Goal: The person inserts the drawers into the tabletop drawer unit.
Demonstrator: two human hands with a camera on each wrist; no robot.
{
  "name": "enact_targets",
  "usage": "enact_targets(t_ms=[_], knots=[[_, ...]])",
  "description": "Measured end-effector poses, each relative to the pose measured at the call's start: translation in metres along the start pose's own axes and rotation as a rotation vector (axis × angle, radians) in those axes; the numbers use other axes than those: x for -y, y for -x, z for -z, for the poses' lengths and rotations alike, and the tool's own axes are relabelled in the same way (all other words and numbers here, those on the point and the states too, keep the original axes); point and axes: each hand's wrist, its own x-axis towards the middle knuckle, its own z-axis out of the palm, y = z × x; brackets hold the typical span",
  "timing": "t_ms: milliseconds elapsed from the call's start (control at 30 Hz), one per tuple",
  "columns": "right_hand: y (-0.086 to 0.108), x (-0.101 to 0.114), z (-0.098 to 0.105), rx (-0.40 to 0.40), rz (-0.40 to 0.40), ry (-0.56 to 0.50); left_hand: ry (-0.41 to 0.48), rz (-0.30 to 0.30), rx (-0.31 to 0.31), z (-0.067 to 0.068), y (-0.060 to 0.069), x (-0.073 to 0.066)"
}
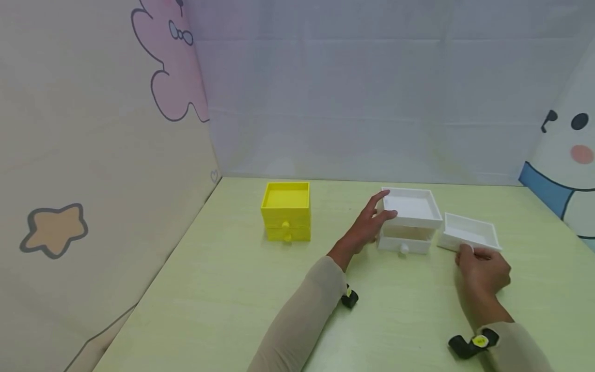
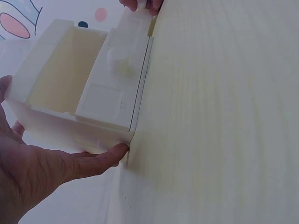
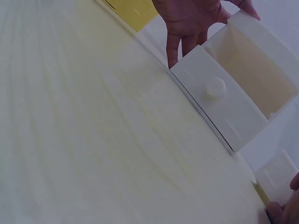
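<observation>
A small white two-tier drawer cabinet point(image 1: 411, 206) has a hollow upper slot point(image 3: 254, 70). Its lower drawer point(image 2: 112, 77), with a round knob point(image 3: 216, 87), is pushed in. At the cabinet's left side, my left hand point(image 1: 367, 225) spreads its fingers against the wall, two digits reaching over the top rim. To the cabinet's right is a separate white drawer point(image 1: 471, 231), hollow side up and turned at a slight angle. My right hand point(image 1: 485, 268) pinches this drawer at its front, around the knob, which the fingers mostly hide. Whether that drawer lies flat on the table cannot be told.
A yellow two-drawer cabinet point(image 1: 286, 212) of similar shape stands to the left, both drawers pushed in. Everything stands on a pale wood-grain table point(image 1: 223, 289). Behind it hangs a plain light curtain point(image 1: 325, 103), and a wall with cartoon prints point(image 1: 116, 155) borders the left.
</observation>
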Motion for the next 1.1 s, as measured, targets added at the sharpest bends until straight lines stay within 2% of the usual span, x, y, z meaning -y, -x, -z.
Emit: enact_targets(t_ms=[200,367,800,1100], knots=[[0.000,-0.004,0.000,-0.058,0.038,0.014,-0.006,-0.005,0.008,0.001,0.003,0.000],[0.002,-0.003,-0.001,-0.072,0.027,-0.040,-0.021,-0.017,0.005,0.002,0.002,0.001],[0.008,-0.007,0.000,-0.069,-0.064,-0.208,-0.001,-0.009,0.000,-0.001,0.000,0.008],[0.019,-0.010,0.006,-0.065,-0.044,-0.258,0.008,-0.009,-0.002,-0.003,-0.001,0.004]])
